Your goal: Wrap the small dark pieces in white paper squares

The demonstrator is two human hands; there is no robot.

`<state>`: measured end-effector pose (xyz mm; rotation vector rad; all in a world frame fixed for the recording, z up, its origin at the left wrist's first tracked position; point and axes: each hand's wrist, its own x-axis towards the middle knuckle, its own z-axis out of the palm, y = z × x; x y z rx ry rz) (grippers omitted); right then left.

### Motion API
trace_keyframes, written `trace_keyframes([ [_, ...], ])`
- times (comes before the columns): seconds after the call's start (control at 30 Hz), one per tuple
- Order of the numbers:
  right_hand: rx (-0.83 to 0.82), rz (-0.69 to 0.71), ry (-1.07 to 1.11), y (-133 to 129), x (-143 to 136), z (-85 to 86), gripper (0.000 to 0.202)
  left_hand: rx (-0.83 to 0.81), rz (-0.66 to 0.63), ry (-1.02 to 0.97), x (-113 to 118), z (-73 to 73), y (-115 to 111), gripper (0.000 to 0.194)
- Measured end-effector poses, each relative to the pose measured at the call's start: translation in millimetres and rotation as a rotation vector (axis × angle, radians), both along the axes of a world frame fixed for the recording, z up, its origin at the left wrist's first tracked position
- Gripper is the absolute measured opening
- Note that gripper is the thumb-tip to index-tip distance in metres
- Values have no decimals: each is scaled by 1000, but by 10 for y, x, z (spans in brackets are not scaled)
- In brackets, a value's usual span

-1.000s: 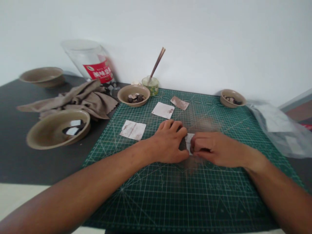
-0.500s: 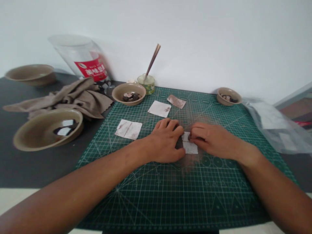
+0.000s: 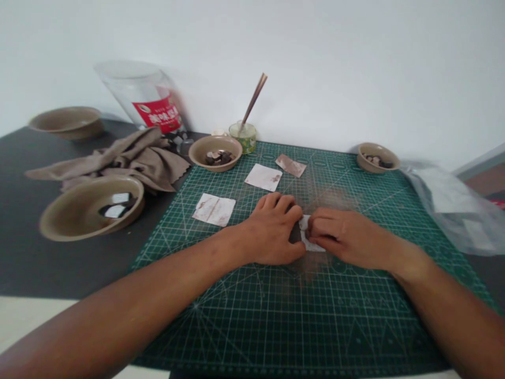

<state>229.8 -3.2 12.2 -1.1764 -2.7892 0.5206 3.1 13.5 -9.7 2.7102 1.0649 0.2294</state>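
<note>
On the green cutting mat [image 3: 252, 316] a small white piece of paper [image 3: 315, 246] lies between my hands, partly covered by them. My left hand [image 3: 276, 229] rests on the mat with fingers spread, its thumb and fingertips at the paper's left edge. My right hand [image 3: 343, 236] is closed over the paper, fingertips pinched together; what they hold, if anything, is hidden. Left of my hands lies a stained white square [image 3: 214, 209]. Farther back are another white square [image 3: 263, 177] and a brown-stained piece [image 3: 291, 165].
Bowls with dark pieces stand at the back left [image 3: 197, 153], back right [image 3: 365, 159] and near left [image 3: 67, 218]. Chopsticks [image 3: 254, 100] lean in a green cup [image 3: 248, 141]. A brown cloth [image 3: 138, 158], a large jar [image 3: 138, 92] and a plastic bag [image 3: 453, 205] flank the mat.
The view has shifted slightly, moving everything a little to the right. My right fingers have moved down over the small paper and cover more of it. My left hand stays in place.
</note>
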Motion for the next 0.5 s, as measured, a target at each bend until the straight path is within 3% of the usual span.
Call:
trace_keyframes([
  [0.1,123,-112,-48,8,5,-13,17,2,10,3,-4,-5,0,43],
  [0.23,-42,29,-11,-1,12,-14,14,-3,-6,-5,-6,-4,0,44],
  [0.4,131,-84,4,13,-28,-59,17,6,4,2,-7,-3,5,44],
  [0.5,31,0,0,15,-14,-55,15,-4,1,5,-4,0,2,44],
])
